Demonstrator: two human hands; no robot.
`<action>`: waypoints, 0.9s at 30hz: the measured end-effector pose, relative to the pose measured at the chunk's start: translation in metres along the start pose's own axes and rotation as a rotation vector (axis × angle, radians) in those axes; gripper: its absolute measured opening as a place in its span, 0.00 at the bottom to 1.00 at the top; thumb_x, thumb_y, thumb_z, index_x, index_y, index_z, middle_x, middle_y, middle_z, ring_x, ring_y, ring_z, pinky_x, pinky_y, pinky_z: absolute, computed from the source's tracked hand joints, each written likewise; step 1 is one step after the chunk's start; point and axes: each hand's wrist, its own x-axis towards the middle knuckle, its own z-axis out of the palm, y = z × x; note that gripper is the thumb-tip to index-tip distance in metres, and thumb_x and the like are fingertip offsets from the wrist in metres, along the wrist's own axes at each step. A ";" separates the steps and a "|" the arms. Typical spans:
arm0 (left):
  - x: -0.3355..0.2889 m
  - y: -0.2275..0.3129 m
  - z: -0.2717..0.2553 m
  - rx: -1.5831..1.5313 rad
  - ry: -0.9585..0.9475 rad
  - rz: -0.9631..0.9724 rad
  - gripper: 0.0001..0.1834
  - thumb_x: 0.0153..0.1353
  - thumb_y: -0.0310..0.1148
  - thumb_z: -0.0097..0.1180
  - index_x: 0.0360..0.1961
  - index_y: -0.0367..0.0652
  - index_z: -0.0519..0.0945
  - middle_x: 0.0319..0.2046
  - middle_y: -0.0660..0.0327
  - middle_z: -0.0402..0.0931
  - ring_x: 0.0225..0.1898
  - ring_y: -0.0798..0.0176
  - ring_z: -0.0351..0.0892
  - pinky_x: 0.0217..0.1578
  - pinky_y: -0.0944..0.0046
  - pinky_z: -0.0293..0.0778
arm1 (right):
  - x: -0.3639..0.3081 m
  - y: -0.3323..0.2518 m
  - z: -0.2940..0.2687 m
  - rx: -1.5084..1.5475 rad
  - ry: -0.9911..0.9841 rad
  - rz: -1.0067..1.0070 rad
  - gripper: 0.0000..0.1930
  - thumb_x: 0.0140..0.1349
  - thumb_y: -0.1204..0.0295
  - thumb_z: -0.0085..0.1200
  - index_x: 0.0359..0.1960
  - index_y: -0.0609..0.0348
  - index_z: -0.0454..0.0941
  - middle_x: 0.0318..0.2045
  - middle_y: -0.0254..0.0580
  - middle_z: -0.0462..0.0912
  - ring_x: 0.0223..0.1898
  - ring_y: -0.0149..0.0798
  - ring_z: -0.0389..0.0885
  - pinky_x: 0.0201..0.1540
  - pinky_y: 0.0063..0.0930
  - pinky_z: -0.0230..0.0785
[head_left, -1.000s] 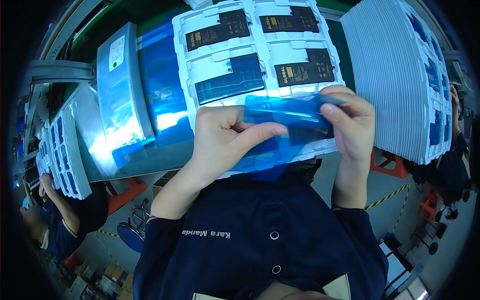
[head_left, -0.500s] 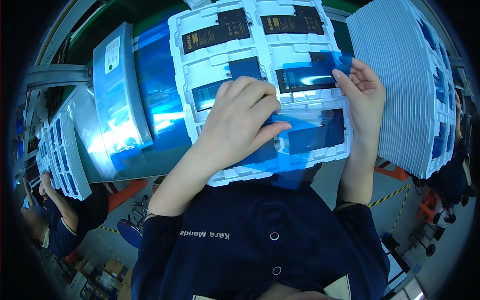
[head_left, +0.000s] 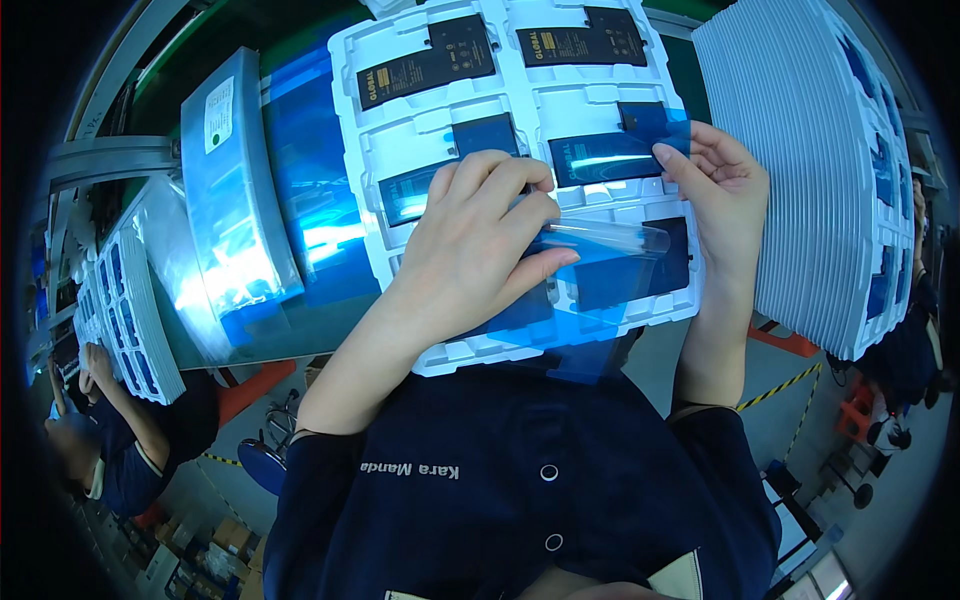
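Note:
A white plastic tray [head_left: 430, 362] lies in front of me, with black L-shaped battery packs [head_left: 425, 65] in its pockets. My right hand [head_left: 722, 185] pinches the edge of a thin blue film [head_left: 608, 155] between thumb and fingers. That film stretches over the middle-right battery pack. Over the tray's near part, my left hand [head_left: 480, 240] is closed, its fingers curled around the film's curved near edge [head_left: 610, 238]; its fingertips are partly hidden. More blue film covers the middle-left pack and the near row, reaching past the tray's front edge.
A tall stack of white trays [head_left: 790, 160] stands close on the right. To the left lie a clear-wrapped packet [head_left: 235, 190] and blue film sheets [head_left: 315, 180] on the green bench. A co-worker [head_left: 130, 440] sits at far left near more stacked trays [head_left: 135, 320].
The film under my right hand lies closer over the middle-right pack, and that hand has shifted slightly left and down. The tray has slid a little left. My left hand has barely moved.

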 end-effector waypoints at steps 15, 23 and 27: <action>0.000 0.006 -0.001 0.022 -0.045 -0.012 0.12 0.54 0.35 0.61 0.36 0.41 0.75 0.55 0.61 0.72 0.49 0.53 0.67 0.50 0.55 0.59 | -0.005 0.011 0.005 -0.237 0.037 -0.096 0.17 0.53 0.80 0.62 0.46 0.70 0.77 0.29 0.37 0.82 0.25 0.20 0.74 0.27 0.11 0.65; -0.021 0.001 -0.016 -0.866 0.096 -0.264 0.07 0.62 0.30 0.55 0.37 0.38 0.75 0.47 0.56 0.75 0.41 0.64 0.75 0.41 0.66 0.69 | -0.030 -0.023 0.003 0.354 -0.447 -0.096 0.29 0.58 0.67 0.60 0.60 0.66 0.66 0.45 0.44 0.79 0.38 0.24 0.76 0.37 0.16 0.66; -0.039 -0.002 -0.021 -1.113 0.198 -0.359 0.13 0.66 0.37 0.49 0.45 0.38 0.72 0.48 0.56 0.74 0.47 0.66 0.74 0.44 0.68 0.69 | -0.054 -0.041 0.022 0.206 -0.464 0.014 0.19 0.59 0.79 0.54 0.54 0.69 0.72 0.38 0.47 0.83 0.39 0.31 0.80 0.41 0.20 0.70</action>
